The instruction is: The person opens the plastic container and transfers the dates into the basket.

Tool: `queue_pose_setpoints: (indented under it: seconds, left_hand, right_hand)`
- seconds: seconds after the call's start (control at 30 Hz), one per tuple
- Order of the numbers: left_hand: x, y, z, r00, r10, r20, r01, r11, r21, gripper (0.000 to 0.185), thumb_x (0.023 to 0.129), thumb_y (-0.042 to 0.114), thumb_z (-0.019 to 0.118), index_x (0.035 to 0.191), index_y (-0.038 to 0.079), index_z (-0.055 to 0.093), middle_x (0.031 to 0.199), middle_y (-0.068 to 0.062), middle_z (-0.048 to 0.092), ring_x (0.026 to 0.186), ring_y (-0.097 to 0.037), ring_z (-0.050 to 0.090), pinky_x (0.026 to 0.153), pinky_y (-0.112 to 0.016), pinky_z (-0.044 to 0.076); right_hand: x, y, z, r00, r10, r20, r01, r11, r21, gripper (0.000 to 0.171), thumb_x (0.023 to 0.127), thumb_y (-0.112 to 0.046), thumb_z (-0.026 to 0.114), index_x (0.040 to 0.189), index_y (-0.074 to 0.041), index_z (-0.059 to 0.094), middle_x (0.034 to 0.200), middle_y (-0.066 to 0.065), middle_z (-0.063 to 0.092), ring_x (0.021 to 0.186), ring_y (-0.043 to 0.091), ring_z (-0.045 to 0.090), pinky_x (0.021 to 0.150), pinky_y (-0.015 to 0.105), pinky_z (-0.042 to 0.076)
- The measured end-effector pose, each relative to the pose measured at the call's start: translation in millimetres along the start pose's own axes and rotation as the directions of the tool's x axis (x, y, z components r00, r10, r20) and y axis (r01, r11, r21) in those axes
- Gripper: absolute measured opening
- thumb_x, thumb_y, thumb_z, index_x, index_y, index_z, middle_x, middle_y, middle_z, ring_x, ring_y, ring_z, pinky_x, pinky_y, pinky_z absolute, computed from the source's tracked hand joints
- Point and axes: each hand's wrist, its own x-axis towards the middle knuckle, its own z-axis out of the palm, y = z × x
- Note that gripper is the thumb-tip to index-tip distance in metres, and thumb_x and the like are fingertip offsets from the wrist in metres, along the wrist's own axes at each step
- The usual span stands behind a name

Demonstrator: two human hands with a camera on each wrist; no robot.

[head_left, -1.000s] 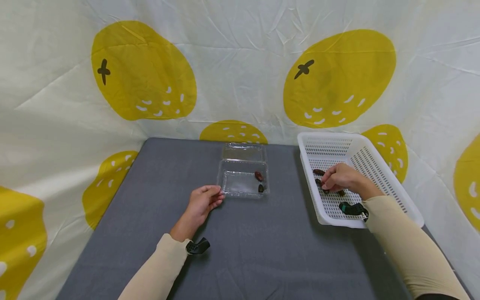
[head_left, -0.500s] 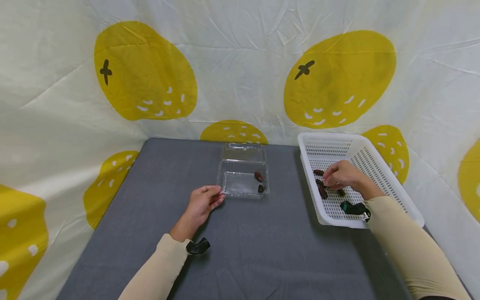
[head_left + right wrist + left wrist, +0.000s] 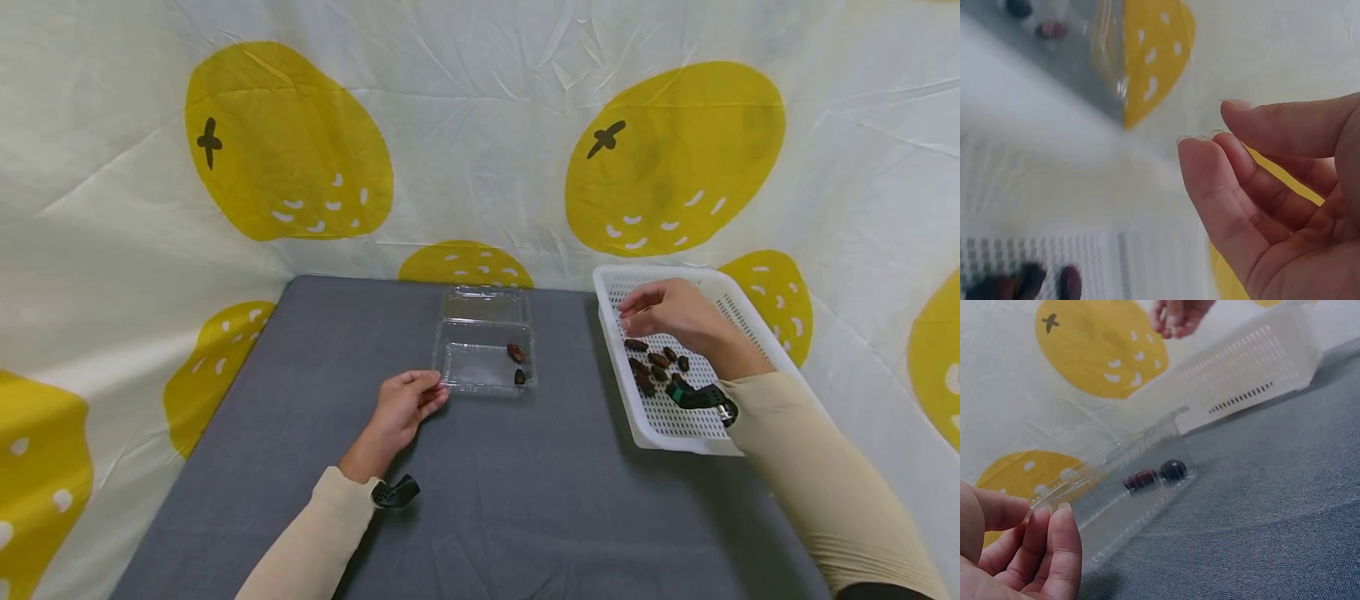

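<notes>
My left hand (image 3: 400, 410) pinches the near left corner of a clear plastic clamshell box (image 3: 480, 367), whose lid (image 3: 486, 306) lies back. Inside the box's right side are a reddish-brown date (image 3: 515, 352) and a darker one (image 3: 520, 377). Over the left part of a white slotted basket (image 3: 618, 375), my right hand (image 3: 675, 321) hovers above several dates (image 3: 659, 360). In the right wrist view its thumb (image 3: 1285, 125) and fingers stand apart, with nothing seen between them.
Grey cloth (image 3: 480, 492) covers the table. Behind and beside it hangs a white curtain (image 3: 480, 150) printed with yellow fruit. A black wrist camera (image 3: 395, 492) sits on the left cuff, another (image 3: 701, 397) on the right.
My right hand has risen from among the dates toward the back of the basket, uncovering more of them. The dates near it shifted slightly. My left hand and the box stay put.
</notes>
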Motion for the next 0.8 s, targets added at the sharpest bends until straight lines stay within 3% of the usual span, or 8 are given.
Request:
queue_pose_setpoints:
  seconds: [0.33,0.6,0.8]
  left_hand:
    - [0.8,-2.8,-1.1,1.0,0.001,0.004,-0.002,1.0,0.011,0.006,0.098,-0.002,0.067,0.102,-0.002,0.071,0.082,-0.005,0.075,0.071,-0.012,0.071,0.071,-0.026,0.065]
    - [1.4,-2.7,-2.3,1.0,0.009,0.026,-0.009,1.0,0.011,0.008,0.098,-0.003,0.067,0.105,-0.005,0.069,0.081,-0.004,0.074,0.072,-0.012,0.071,0.071,-0.026,0.065]
    - [-1.0,-3.6,-3.3,1.0,0.006,0.016,-0.006,1.0,0.016,0.01,0.098,-0.003,0.067,0.107,-0.006,0.069,0.083,-0.008,0.075,0.072,-0.013,0.071,0.071,-0.026,0.065]
  right_hand:
    - [20.1,-41.1,56.9,0.997,-0.043,0.07,0.046,0.998,-0.046,0.031,0.089,-0.003,0.078,0.117,0.007,0.069,0.096,0.008,0.075,0.083,0.015,0.074,0.082,0.032,0.065]
    - [50.2,-34.0,113.2,0.995,0.007,0.1,-0.008,1.0,0.009,0.035,0.088,-0.001,0.077,0.122,0.008,0.069,0.114,0.024,0.074,0.083,0.016,0.075,0.092,0.045,0.064]
    - [63.6,-28.2,146.2,0.996,0.066,0.067,-0.062,0.997,-0.05,0.038,0.088,0.002,0.073,0.125,0.008,0.07,0.123,0.027,0.073,0.087,0.022,0.077,0.087,0.042,0.065]
